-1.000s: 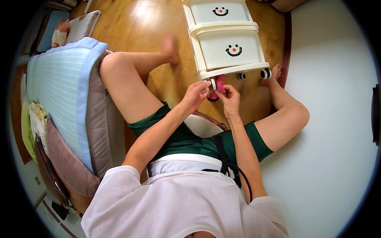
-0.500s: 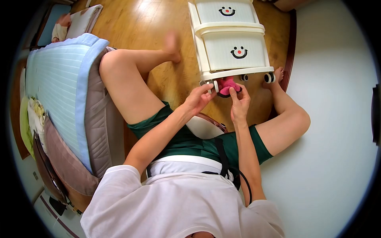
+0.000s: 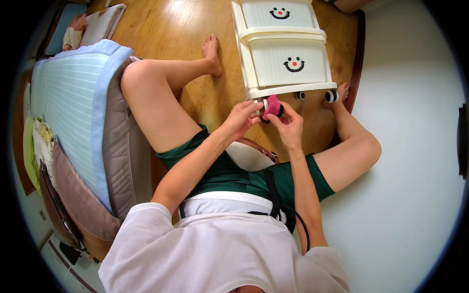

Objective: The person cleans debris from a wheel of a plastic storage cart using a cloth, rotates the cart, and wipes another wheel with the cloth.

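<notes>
A white drawer unit [image 3: 288, 61] with smiley faces stands on casters in front of me. My left hand [image 3: 242, 118] has its fingers closed on the near-left caster [image 3: 260, 106], a white and dark wheel under the unit's front edge. Between thumb and fingers my right hand [image 3: 289, 126] pinches a pink cloth [image 3: 273, 107] with a dark edge, which lies against the right side of that wheel. Two more casters show farther right, one of them at the right corner [image 3: 331, 95].
A bed with a striped blue cover [image 3: 73, 97] is on the left. A white wall [image 3: 400, 146] rises on the right. Below my hands, between my legs, sits a low rounded seat [image 3: 246, 157]. Folded bedding [image 3: 103, 27] lies at the upper left.
The pink cloth was held off to the right of the wheel half a second ago; my right hand has brought it left against the wheel. My left hand stays at the caster.
</notes>
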`<action>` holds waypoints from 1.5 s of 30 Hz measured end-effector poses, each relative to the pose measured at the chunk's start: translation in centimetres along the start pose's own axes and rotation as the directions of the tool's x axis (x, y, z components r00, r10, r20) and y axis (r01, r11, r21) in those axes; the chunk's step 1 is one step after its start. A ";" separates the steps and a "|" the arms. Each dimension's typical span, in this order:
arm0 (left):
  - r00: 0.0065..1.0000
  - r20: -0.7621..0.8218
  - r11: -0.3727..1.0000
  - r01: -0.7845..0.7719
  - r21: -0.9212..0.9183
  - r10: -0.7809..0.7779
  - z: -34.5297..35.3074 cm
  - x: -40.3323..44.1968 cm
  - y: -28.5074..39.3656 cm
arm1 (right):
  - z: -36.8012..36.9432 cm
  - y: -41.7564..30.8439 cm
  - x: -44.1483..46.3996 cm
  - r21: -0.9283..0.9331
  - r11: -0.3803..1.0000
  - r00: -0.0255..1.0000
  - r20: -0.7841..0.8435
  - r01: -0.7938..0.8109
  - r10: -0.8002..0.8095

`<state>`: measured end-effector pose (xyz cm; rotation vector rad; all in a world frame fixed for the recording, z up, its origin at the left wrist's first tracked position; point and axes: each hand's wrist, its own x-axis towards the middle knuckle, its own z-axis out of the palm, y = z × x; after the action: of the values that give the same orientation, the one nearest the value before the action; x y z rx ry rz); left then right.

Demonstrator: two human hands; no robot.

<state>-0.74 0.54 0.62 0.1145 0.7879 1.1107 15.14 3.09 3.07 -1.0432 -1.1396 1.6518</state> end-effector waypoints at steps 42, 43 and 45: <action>1.000 0.020 0.998 -0.002 -0.056 0.004 -0.6 0.0 -1.1 | -2.4 3.8 -0.2 -0.233 0.972 0.977 -0.210 -0.017 -0.033; 1.000 0.014 0.999 0.020 -0.050 -0.020 -0.5 -0.2 -1.0 | -3.0 4.0 -0.4 -0.341 0.940 0.971 -0.218 0.018 -0.098; 0.997 0.038 0.996 0.064 -0.059 -0.062 -0.1 -0.3 -0.6 | -3.7 4.1 -0.8 -0.318 0.947 0.953 -0.295 -0.031 -0.068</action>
<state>-0.43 0.00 0.39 0.0585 0.7209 1.0686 18.13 2.34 -1.59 -1.4326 -1.2267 1.2577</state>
